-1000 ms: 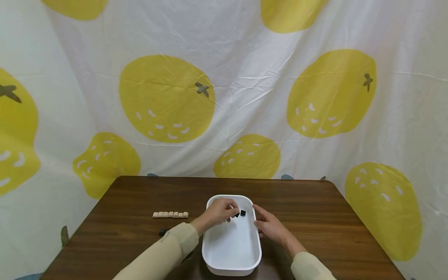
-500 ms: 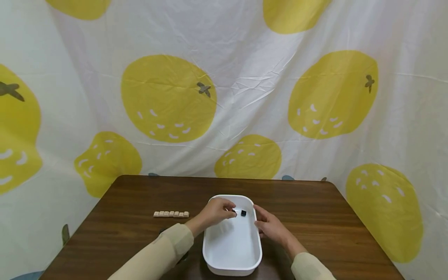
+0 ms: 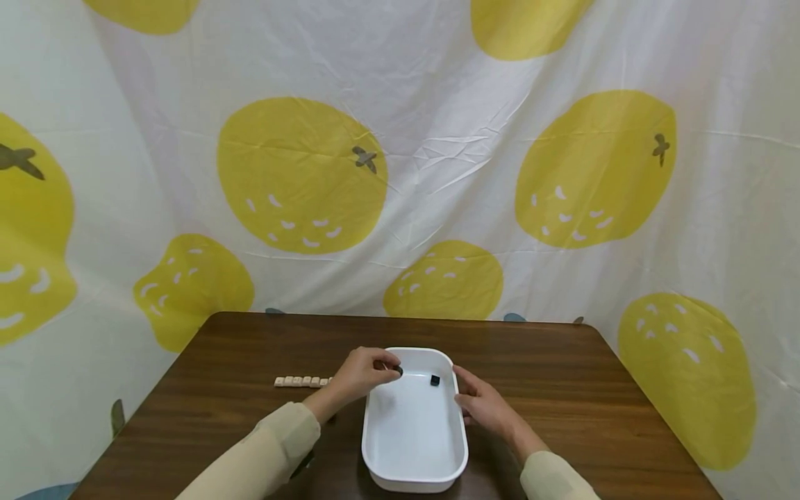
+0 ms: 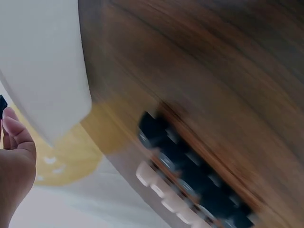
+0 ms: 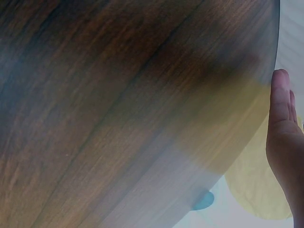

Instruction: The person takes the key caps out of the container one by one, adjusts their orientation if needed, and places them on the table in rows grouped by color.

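My left hand [image 3: 361, 371] pinches a small black keycap [image 3: 399, 371] between thumb and fingertips, over the far left rim of a white rectangular tray [image 3: 415, 434]. That same keycap [image 4: 2, 105] peeks in at the edge of the left wrist view. Inside the tray, near its far right corner, lies another black keycap [image 3: 435, 380]. My right hand [image 3: 487, 404] rests with extended fingers against the tray's right side. To the left of the tray, a row of black keycaps [image 4: 190, 175] stands beside a row of cream keycaps [image 3: 301, 382]; my left arm mostly hides the black row in the head view.
All of it stands on a dark brown wooden table [image 3: 562, 389] with rounded far corners. Behind the table hangs a white cloth [image 3: 437, 173] with big yellow fruit prints.
My left hand has lifted and moved left from the tray's far end to its left rim, carrying the black keycap away from the other one. The right hand stays put.
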Tool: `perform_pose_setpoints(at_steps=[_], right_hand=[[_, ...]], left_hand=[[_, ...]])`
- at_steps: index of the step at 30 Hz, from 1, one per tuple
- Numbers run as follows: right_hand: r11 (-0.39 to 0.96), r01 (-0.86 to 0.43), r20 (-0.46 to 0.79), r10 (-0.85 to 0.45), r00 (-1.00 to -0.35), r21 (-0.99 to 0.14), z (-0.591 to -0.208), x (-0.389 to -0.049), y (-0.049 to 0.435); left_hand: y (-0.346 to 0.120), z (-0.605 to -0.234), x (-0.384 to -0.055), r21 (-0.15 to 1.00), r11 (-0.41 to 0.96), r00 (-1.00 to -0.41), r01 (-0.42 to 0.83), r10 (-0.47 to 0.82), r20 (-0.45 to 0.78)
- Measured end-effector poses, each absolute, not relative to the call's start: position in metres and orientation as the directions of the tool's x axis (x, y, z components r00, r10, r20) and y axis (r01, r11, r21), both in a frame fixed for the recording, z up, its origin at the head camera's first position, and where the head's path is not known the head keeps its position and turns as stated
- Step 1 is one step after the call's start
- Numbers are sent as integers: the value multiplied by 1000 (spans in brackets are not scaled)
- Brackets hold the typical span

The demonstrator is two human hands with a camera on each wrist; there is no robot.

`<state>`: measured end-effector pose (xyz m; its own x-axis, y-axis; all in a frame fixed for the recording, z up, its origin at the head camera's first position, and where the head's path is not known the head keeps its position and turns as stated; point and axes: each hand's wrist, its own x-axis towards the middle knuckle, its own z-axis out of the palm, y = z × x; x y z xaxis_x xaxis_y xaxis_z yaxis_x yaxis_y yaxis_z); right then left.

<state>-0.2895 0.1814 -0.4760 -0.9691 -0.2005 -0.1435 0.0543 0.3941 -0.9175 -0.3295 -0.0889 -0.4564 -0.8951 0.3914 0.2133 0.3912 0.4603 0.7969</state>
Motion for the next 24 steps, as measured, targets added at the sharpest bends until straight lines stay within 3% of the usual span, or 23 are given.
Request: perform_pose_setpoints(at_steps=[14, 19, 24], right_hand=[[402, 43, -139, -213, -967, -915, -477, -292, 182], [401, 49, -144, -211, -967, -915, -477, -291, 182], [400, 43, -139, -215, -967, -916, -477, -290, 182]], left_hand=[[-147, -459, -323, 823, 457, -930, 338, 296, 218], [-167, -461, -320, 879, 401, -954, 257, 252, 163], [-187, -463, -317, 859, 461, -971, 225, 177, 160]])
